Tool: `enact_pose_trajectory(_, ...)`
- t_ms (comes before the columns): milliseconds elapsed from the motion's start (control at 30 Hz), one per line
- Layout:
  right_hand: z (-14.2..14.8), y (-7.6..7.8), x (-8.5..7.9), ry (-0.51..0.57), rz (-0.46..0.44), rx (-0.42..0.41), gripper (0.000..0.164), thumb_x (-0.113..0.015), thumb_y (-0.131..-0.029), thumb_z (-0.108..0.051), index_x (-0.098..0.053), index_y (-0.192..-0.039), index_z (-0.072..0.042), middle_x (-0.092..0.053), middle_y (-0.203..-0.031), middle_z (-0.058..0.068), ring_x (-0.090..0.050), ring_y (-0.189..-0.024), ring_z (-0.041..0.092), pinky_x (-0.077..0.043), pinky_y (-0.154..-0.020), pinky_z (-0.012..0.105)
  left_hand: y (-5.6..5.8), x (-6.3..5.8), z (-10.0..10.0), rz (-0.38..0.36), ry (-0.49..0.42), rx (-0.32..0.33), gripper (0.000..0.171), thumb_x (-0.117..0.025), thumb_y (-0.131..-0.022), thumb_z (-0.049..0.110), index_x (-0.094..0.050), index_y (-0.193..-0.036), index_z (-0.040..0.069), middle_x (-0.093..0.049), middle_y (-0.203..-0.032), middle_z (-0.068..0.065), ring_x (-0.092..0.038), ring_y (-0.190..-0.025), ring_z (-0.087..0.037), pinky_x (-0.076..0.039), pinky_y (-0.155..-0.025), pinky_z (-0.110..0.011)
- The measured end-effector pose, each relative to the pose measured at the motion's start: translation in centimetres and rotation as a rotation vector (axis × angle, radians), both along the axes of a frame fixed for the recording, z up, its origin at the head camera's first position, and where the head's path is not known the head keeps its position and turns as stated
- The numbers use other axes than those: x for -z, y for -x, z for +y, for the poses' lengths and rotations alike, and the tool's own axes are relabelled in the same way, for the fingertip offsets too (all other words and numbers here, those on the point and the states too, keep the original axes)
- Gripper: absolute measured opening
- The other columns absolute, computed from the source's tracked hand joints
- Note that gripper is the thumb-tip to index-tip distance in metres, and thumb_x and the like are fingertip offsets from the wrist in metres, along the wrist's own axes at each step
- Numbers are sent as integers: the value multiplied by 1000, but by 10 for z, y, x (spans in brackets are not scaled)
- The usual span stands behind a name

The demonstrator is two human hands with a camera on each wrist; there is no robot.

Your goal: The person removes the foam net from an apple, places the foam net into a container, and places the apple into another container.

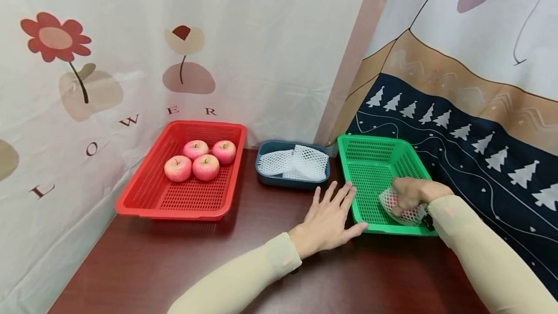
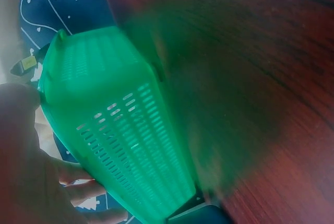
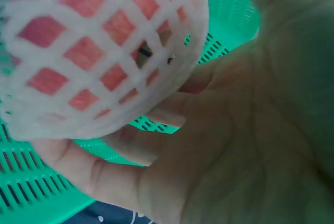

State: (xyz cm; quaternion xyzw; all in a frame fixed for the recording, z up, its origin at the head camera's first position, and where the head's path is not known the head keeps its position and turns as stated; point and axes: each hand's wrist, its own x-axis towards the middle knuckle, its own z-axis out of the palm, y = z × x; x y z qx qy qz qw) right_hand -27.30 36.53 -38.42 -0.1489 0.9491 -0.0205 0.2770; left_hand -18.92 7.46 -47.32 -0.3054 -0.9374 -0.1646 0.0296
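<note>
Inside the green basket (image 1: 365,178), my right hand (image 1: 411,192) grips an apple in a white foam net (image 1: 388,200), near the basket's front right corner. Pink skin shows through the diamond gaps of the net (image 3: 88,51) in the right wrist view, with the fingers curled along its side. My left hand (image 1: 324,222) is spread flat-fingered at the left side of the same basket, fingertips right at its rim. From the left wrist view, the left fingers (image 2: 86,192) lie along the rim of the slotted green wall (image 2: 130,140).
A red basket (image 1: 187,202) with several bare apples (image 1: 206,167) stands at the left. Between the baskets sits a dark blue tub (image 1: 292,181) of white foam nets (image 1: 305,161). Printed curtains hang right behind the brown table (image 1: 183,256).
</note>
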Motion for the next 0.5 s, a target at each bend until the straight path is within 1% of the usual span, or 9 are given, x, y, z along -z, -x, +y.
enact_pose_trajectory(67, -1, -1, 1, 19, 12, -21, 34, -91, -93, -16, -60, -102, -7, -57, -92, 6, -52, -81, 22, -47, -73, 36, 0, 1, 0, 4, -7, 0, 94, -37, -115, 81, -26, -187, 22, -21, -197, 4, -22, -184, -32, -29, -143, -72)
enact_pose_trajectory(133, -1, -1, 3, 45, 19, -42, 32, -91, -92, -14, -59, -97, -8, -55, -87, 4, -49, -77, 20, -43, -69, 33, 0, 1, 0, 9, -6, 0, 94, -36, -115, 82, -26, -187, 22, -21, -197, 4, -22, -184, -33, -29, -143, -72)
enact_pose_trajectory(233, -3, -1, 3, 62, 29, -56, 33, -91, -91, -14, -61, -99, -6, -57, -87, 5, -51, -76, 20, -44, -67, 33, 0, 1, 0, 14, -3, -2, 94, -35, -116, 82, -25, -188, 22, -21, -197, 3, -21, -184, -34, -28, -144, -72)
enact_pose_trajectory(267, -4, -1, 3, 64, 34, -56, 34, -92, -91, -15, -63, -104, -3, -60, -89, 7, -53, -77, 21, -46, -68, 34, 0, 1, -1, 15, -2, -2, 94, -35, -116, 82, -24, -188, 22, -21, -197, 3, -21, -185, -34, -27, -144, -72)
enact_pose_trajectory(300, -4, -1, 3, 64, 41, -60, 39, -92, -91, -16, -65, -111, 4, -64, -93, 10, -56, -79, 22, -49, -70, 35, 0, 1, -1, 17, 1, -2, 94, -36, -116, 81, -24, -188, 23, -21, -197, 3, -20, -185, -34, -26, -144, -72)
enact_pose_trajectory(333, -5, -1, 2, 57, 48, -62, 50, -93, -92, -18, -66, -123, 10, -69, -100, 15, -60, -84, 24, -53, -74, 38, 0, 1, -1, 19, 1, -2, 94, -36, -116, 81, -24, -188, 23, -21, -197, 3, -20, -185, -34, -26, -144, -73)
enact_pose_trajectory(400, -6, -1, 2, 42, 63, -62, 79, -94, -93, -21, -55, -147, 20, -73, -118, 26, -66, -96, 29, -60, -84, 44, -1, 1, -1, 21, 2, -1, 93, -36, -116, 81, -23, -188, 23, -21, -198, 3, -19, -185, -34, -25, -144, -73)
enact_pose_trajectory(467, -6, -2, 2, 40, 66, -46, 99, -94, -93, -22, -40, -162, 23, -73, -128, 30, -69, -102, 32, -62, -89, 47, -1, 1, -1, 23, 8, 0, 93, -36, -116, 81, -23, -188, 22, -19, -198, 3, -18, -185, -34, -24, -144, -74)
enact_pose_trajectory(500, -7, -2, 2, 41, 69, -41, 106, -94, -93, -23, -34, -167, 23, -73, -130, 30, -69, -103, 32, -62, -90, 48, -1, 1, -1, 24, 12, -1, 93, -35, -116, 81, -23, -188, 23, -18, -198, 3, -17, -185, -34, -23, -144, -74)
